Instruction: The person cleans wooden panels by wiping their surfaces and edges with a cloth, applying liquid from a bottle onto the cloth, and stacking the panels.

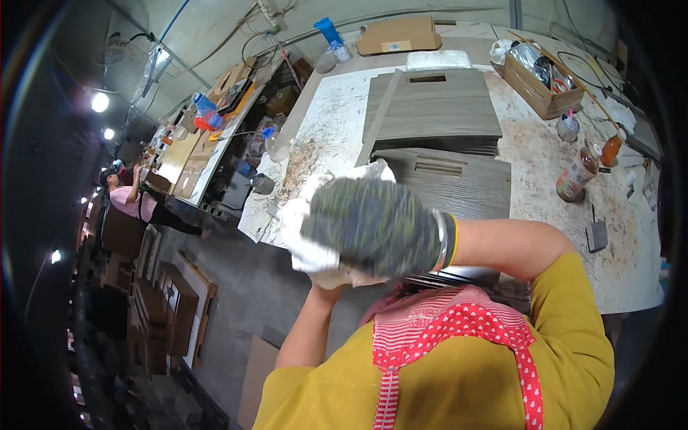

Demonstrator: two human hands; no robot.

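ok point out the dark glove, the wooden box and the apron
dark glove point(376, 223): head view, back of the glove, blurred
wooden box point(528, 91): head view, its near side wall
apron point(459, 319): head view, red patterned trim at the chest

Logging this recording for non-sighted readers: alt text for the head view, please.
A gloved right hand, blurred, covers part of a white cloth-like bundle; the left hand can't be made out. Beyond, grey panels lie on a stained white table, with bottles and a brown box to the right.
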